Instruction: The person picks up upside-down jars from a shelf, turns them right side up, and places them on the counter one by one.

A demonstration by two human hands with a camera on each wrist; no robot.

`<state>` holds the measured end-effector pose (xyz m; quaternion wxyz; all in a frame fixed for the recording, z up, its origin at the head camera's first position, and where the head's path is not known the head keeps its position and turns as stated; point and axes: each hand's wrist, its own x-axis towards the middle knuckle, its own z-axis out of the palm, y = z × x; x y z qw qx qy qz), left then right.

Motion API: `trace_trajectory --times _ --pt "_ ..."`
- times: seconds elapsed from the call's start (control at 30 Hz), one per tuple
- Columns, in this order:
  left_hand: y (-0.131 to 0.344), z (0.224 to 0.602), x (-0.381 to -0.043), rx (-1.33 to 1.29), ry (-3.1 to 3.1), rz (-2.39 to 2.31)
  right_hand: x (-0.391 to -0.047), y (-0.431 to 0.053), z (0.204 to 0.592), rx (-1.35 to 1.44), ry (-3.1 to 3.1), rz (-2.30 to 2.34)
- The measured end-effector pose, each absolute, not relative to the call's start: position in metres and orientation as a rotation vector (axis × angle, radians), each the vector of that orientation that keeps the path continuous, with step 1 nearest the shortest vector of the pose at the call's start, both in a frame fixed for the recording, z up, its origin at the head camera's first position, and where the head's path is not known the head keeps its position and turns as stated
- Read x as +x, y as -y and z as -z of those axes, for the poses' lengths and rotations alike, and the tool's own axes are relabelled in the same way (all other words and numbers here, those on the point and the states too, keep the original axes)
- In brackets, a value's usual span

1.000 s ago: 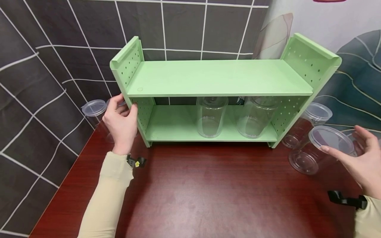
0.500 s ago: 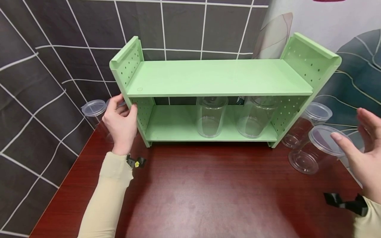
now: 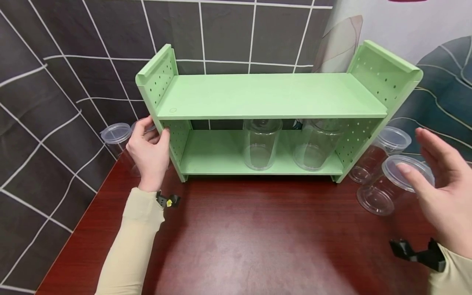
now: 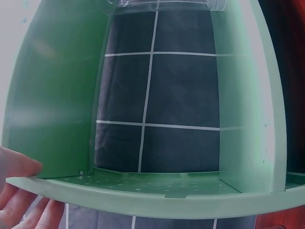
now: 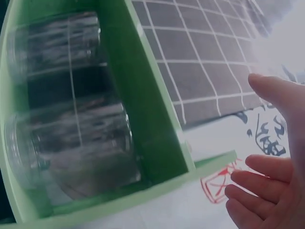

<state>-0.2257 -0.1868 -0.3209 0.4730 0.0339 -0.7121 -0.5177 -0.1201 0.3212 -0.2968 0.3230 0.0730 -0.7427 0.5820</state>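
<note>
A light green two-tier shelf rack (image 3: 273, 96) stands on the table. My left hand (image 3: 149, 153) grips the front edge of its left side panel, thumb on the inner face and fingers round the outside, as the left wrist view shows. My right hand (image 3: 442, 192) is in the air at the right with fingers spread, holding nothing. Its thumb overlaps the lid of a clear lidded jar (image 3: 377, 198) in the head view. On the lower tier, towards the right, are two clear jars: one nearer the middle (image 3: 261, 143) and one by the right panel (image 3: 313, 151).
Behind the front right jar is another lidded jar (image 3: 392, 139), close outside the rack's right panel. Further lidded jars, one of them (image 3: 117, 134) in plain sight, stand left of the rack by the dark tile-patterned wall (image 3: 55, 123). The table (image 3: 250, 237) is reddish-brown.
My right hand lifts off the front right jar's lid area, its fingers rising, then shifts left over that jar. The left hand, rack and jars have stayed in place.
</note>
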Motion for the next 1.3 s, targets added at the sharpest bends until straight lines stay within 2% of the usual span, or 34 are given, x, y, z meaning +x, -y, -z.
trace_trajectory --times 0.27,0.97,1.3 --pt "0.19 0.323 -0.227 0.066 1.732 1.28 -0.122 -0.303 0.292 0.203 2.147 -1.29" --pt "0.191 0.321 -0.223 0.054 1.73 1.343 -0.148 -0.242 0.316 0.46 2.287 -1.371" --pt "0.191 0.322 -0.224 0.042 1.725 1.35 -0.167 -0.218 0.34 0.455 2.339 -1.463"
